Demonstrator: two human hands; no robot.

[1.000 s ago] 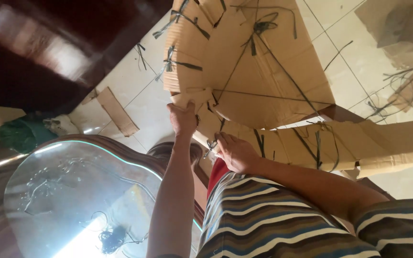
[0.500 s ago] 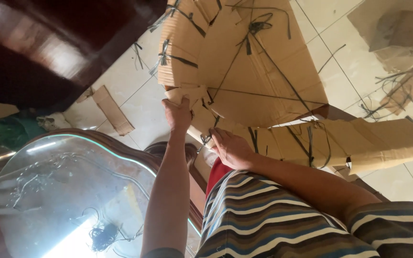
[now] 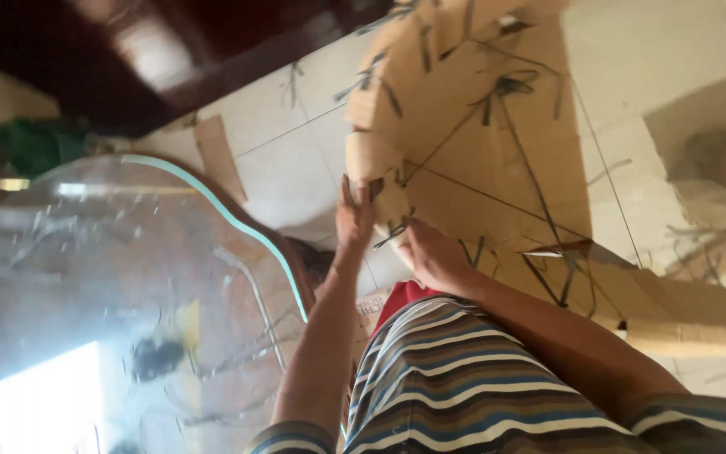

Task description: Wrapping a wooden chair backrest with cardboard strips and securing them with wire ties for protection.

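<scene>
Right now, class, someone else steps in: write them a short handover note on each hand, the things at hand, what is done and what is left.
Left hand: flat against the near edge of the cardboard stack.
Right hand: on the same edge, by a black strap.
Stack: flattened sheets on the tiled floor, crossed by black straps, beside the glass table.
Done: straps already cross the top.
Left: cannot tell; the picture is blurred.

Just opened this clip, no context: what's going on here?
A person in a striped shirt has both hands on a large tan cardboard piece strung with dark cord. The left hand presses its lower edge; the right hand grips beside it. A round glass tabletop sits to the left, over a tiled floor.
</scene>
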